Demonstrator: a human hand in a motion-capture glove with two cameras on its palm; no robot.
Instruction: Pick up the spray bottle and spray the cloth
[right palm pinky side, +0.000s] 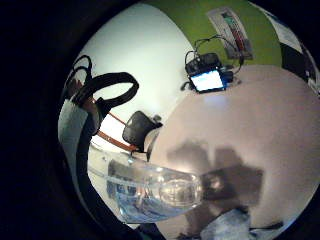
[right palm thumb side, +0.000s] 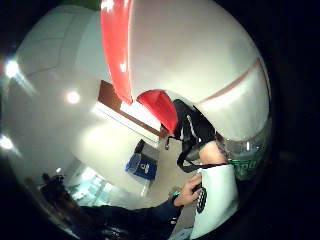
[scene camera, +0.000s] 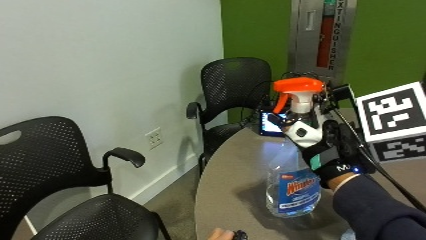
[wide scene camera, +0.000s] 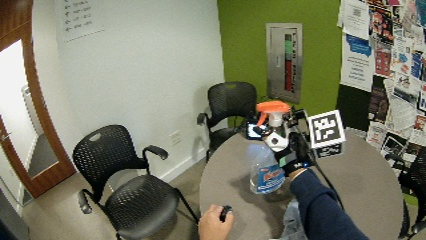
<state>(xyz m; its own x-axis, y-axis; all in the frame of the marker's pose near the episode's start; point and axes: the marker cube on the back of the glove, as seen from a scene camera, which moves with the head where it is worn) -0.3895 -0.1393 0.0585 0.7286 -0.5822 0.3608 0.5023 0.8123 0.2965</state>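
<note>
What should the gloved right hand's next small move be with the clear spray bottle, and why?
Probably swing the clear, orange-topped spray bottle toward the bluish cloth and aim down. The gloved right hand already grips its neck and the bottle seems lifted off the round grey table, but the nozzle points away from the cloth near the person.

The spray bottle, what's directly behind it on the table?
Behind the spray bottle a small device with a lit screen stands on the table. The bottle and the gloved right hand cover its right part.
</note>
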